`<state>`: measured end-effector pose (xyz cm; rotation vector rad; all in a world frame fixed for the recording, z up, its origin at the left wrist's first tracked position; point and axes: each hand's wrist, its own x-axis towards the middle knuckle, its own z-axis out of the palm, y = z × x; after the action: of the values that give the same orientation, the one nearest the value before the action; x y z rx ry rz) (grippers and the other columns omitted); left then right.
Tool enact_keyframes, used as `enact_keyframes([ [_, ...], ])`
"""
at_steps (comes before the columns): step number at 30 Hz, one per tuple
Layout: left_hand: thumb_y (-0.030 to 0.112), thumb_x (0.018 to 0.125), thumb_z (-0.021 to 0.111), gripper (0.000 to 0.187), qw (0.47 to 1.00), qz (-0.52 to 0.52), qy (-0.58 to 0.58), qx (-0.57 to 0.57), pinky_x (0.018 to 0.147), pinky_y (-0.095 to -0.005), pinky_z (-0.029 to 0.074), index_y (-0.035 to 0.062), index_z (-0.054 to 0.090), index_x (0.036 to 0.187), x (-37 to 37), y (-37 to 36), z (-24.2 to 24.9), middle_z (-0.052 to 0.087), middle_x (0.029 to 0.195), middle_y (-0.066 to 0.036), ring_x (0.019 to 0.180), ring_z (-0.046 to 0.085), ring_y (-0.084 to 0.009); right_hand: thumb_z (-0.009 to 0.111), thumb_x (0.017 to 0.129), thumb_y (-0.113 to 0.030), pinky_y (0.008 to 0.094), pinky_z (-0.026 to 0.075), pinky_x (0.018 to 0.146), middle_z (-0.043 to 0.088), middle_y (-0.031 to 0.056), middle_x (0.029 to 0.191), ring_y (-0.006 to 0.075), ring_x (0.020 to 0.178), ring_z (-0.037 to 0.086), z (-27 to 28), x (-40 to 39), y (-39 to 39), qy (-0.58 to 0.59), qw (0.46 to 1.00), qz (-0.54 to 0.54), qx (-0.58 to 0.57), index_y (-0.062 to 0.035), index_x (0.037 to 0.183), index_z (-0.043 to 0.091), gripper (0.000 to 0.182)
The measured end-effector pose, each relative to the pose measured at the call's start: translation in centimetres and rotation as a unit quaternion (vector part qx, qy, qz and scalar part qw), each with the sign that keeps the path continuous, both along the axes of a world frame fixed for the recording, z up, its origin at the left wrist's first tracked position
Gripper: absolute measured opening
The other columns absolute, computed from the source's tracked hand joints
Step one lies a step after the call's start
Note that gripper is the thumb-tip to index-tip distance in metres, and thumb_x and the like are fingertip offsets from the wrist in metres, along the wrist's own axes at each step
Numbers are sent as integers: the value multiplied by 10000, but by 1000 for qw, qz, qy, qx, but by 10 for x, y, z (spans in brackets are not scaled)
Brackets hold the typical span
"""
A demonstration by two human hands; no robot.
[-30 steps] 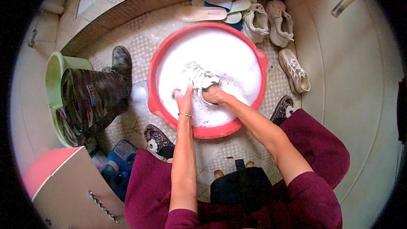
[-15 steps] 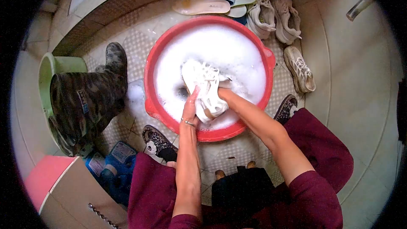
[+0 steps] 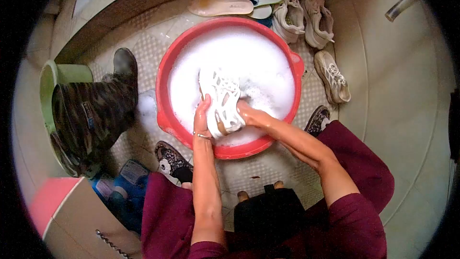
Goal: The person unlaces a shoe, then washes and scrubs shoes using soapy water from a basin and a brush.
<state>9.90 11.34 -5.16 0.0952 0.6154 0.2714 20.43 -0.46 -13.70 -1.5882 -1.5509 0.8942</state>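
A white sneaker (image 3: 220,100) with laces and cut-out side panels is held tilted over foamy water in a red basin (image 3: 163,62). My left hand (image 3: 201,115) grips its left side, the thumb lying along the upper. On the opposite side, my right hand (image 3: 247,113) is closed against the shoe near the foam. Most of the right fingers are hidden behind the sneaker, so anything else in them cannot be made out. White suds (image 3: 230,48) cover the water around it.
Beyond the basin lie several insoles (image 3: 220,6), with white shoes (image 3: 318,21) beside them. A worn sneaker (image 3: 331,77) rests by the right wall. At left, a camouflage boot (image 3: 91,115) lies across a green bucket (image 3: 48,74). Blue bottles (image 3: 129,182) stand beside a cabinet (image 3: 76,216).
The sneaker has turned in my hands and shows more of its patterned side. My right hand has shifted slightly lower along it. The whole view has moved a little.
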Motion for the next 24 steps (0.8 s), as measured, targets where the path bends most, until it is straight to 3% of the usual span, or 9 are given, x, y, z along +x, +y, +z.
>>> enact_keyframes([
  [3,242,875,477,450,995,57,-12,-80,899,-398,425,-14,383,1233,-2,-17,-4,521,1147,-150,1027,525,-274,553,747,-220,404,322,962,443,222,1209,356,1113,428,-74,-17,-24,-112,992,9,60,-15,1180,456,488],
  [5,234,883,460,435,993,77,-21,-83,905,-393,417,-14,387,1232,-4,-26,-13,518,1153,-149,1027,525,-265,553,747,-213,404,325,959,444,221,1207,356,1113,429,-49,6,-3,-107,993,39,-18,-15,1174,460,479],
  [10,205,870,482,424,993,84,76,36,905,-370,415,-19,396,1220,8,-19,-14,512,1162,-134,1012,532,-249,552,747,-196,406,334,950,448,219,1204,356,1113,430,-8,36,62,-72,979,29,-186,-15,1159,469,457],
  [11,178,858,497,424,995,77,66,15,888,-367,428,-26,394,1215,8,-13,-18,512,1154,-134,1004,534,-254,552,747,-192,406,336,949,449,219,1203,356,1114,430,-2,37,68,-58,980,17,-191,-15,1156,471,452],
  [15,117,811,559,391,980,18,119,160,808,-333,474,-46,458,1152,3,-2,-26,569,1036,-132,914,574,-227,552,747,-178,408,342,942,452,217,1200,356,1114,431,26,27,49,34,990,4,-136,-15,1144,479,435],
  [18,117,797,581,382,987,-5,137,86,784,-340,485,-66,482,1118,-2,0,-27,584,1002,-147,883,589,-227,551,747,-167,409,348,937,454,215,1198,356,1114,431,52,25,19,80,991,28,-104,-15,1135,485,422],
  [21,142,814,570,415,998,34,50,15,813,-361,486,-53,447,1159,-2,-2,-28,562,1065,-155,916,586,-252,551,747,-157,410,353,932,456,214,1196,356,1114,432,62,31,18,64,989,53,-124,-16,1126,490,409],
  [24,142,814,570,440,995,46,60,64,805,-363,484,-45,422,1185,3,-3,-20,549,1098,-135,931,579,-246,550,747,-150,409,352,933,455,214,1198,355,1117,431,26,34,40,-27,990,51,-132,-19,1130,489,410],
])
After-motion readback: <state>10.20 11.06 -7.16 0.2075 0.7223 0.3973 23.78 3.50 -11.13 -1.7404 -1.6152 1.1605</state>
